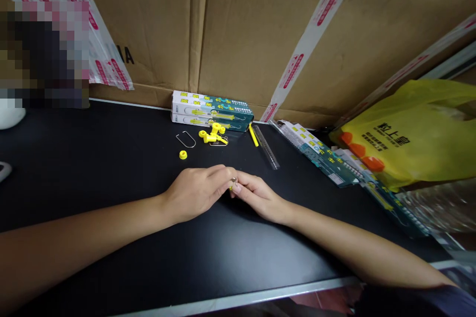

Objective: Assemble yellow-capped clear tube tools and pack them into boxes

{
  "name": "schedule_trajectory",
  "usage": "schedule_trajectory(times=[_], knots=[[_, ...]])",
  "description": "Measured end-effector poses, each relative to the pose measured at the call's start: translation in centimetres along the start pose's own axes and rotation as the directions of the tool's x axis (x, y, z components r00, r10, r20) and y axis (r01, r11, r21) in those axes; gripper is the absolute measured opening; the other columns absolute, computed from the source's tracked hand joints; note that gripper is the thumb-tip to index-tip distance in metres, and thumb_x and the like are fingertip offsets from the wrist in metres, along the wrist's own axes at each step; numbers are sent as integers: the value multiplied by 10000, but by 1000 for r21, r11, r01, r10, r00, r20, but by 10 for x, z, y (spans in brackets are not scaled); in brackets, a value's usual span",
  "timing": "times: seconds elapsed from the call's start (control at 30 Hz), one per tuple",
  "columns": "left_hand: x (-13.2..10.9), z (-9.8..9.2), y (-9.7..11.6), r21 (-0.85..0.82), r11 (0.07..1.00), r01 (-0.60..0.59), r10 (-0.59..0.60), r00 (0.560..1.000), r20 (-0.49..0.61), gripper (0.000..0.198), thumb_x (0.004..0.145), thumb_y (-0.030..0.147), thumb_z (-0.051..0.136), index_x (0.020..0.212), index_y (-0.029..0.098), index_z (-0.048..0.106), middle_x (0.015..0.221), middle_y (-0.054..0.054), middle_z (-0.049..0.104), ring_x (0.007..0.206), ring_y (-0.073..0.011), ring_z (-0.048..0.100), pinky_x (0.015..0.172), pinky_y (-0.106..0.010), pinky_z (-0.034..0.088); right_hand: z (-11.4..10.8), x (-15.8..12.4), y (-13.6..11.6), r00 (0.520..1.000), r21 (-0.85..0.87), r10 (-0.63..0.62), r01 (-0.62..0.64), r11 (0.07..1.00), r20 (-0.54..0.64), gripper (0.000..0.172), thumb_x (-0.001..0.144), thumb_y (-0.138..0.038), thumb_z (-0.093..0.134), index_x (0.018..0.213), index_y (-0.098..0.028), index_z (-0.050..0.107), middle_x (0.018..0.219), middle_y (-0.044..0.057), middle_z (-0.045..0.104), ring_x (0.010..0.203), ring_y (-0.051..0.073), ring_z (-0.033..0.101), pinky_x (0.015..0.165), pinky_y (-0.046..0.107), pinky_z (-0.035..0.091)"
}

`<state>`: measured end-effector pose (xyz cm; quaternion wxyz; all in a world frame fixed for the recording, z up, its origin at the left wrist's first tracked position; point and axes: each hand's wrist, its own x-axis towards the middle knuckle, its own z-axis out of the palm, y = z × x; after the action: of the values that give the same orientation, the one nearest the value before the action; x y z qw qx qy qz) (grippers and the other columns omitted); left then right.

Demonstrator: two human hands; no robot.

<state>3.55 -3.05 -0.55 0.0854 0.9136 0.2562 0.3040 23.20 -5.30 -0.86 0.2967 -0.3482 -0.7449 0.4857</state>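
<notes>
A: Where is the small yellow-and-metal part (233,180)?
B: Between the two bare hands, over the smooth black bench (223,252). It lies to the right of the left hand (199,193) and to the left of the right hand (264,198).
A: Which is nearer, and how are the fingers set?
B: Neither; both meet at it. The right thumb and forefinger pinch it; the left fingers curl over and appear to grip it too, though they hide much of it.
A: Its long axis?
B: I can't tell; too little shows.
A: And beyond the hands?
B: First a short yellow plastic ring (183,155), then a bent silver wire loop (191,146) and a clear ruled plastic tube (266,147). Farther back, a cluster of yellow plastic fittings (211,137) sits before two stacked white-and-green cardboard boxes (212,111).
</notes>
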Motion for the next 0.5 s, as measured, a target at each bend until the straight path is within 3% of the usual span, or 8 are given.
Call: schedule_trajectory(times=[0.17,0.33,0.5], knots=[[1,0,-2,50,990,130,-129,991,-21,302,991,361,248,959,189,494,821,-9,667,674,-149,660,562,-237,442,1,-4,3,999,117,37,-32,993,-38,318,955,-430,407,776,-179,485,668,-28,386,553,87,322,486,216,272],[1,3,-4,94,994,55,-50,998,-47,273,994,327,268,953,181,495,822,-4,668,652,-143,657,556,-236,438,1,-4,7,995,350,88,-68,934,-41,312,953,-446,397,777,-192,440,607,-65,277,501,81,221,447,213,198],[1,4,-3,115,993,15,-6,997,-80,290,997,334,260,931,180,496,826,-1,667,660,-130,654,564,-223,444,-1,0,7,993,415,120,-115,903,15,307,954,-422,410,754,-188,418,579,-77,270,479,69,203,431,213,149]])
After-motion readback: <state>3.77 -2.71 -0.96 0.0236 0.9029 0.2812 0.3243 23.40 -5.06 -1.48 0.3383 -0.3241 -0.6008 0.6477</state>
